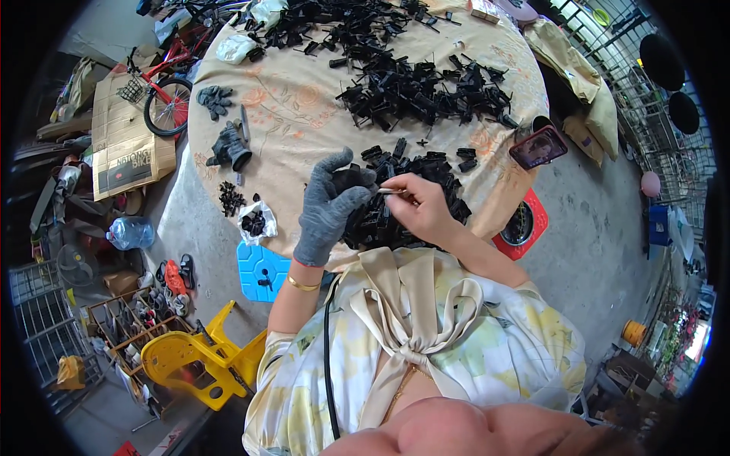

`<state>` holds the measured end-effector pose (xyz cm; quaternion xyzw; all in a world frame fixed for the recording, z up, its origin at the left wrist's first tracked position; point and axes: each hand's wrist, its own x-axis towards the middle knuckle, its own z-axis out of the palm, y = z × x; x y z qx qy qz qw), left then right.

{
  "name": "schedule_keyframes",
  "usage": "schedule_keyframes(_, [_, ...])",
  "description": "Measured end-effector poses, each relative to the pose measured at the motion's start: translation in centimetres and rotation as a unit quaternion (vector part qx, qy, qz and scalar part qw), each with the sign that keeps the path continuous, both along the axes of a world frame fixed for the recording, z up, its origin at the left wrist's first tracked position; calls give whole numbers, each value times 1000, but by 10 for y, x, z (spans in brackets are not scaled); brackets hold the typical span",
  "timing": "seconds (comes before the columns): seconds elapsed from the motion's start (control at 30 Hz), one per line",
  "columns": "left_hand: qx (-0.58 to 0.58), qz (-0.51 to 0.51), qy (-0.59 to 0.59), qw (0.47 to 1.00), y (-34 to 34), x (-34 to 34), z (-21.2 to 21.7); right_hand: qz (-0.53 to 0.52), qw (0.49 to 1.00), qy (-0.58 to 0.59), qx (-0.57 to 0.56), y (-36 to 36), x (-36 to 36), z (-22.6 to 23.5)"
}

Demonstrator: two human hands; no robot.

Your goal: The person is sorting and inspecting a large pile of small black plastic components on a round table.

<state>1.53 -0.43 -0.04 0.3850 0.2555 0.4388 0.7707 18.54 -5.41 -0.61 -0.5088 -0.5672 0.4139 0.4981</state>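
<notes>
Head view: gloved left hand (327,209) curls around what looks like a black part (357,179), above the dark pile (371,226) on the bench (293,163); bare right hand (420,207) pinches a slim tool (390,191). I'd brace the part, go gently.

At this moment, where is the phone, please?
In the head view, the phone is at the right edge of the table, up and right of the bare right hand and near the black parts.
</notes>
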Motion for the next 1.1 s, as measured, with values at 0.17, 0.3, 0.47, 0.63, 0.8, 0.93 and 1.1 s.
schedule_keyframes(0.17, [141,58,230,961,-13,6,2,48,996,54,-47,8,-1,17])
schedule_keyframes(0.3, [157,63,266,949,-19,8,6,70,994,40,-67,12,-1,19])
schedule_keyframes(0.47, [201,95,226,948,-24,5,-4,74,993,37,-83,8,-3,20])
schedule_keyframes(0.63, [389,102,345,848,-21,4,-5,70,981,103,-146,7,0,11])
schedule_keyframes(0.8, [257,75,249,931,-24,11,4,47,988,102,-109,0,1,8])
schedule_keyframes(0.93, [-98,27,-92,991,-13,18,28,-6,999,-18,32,-3,18,24])
schedule_keyframes(1.1, [-172,-52,-120,976,-15,14,5,29,993,16,117,-5,19,23])
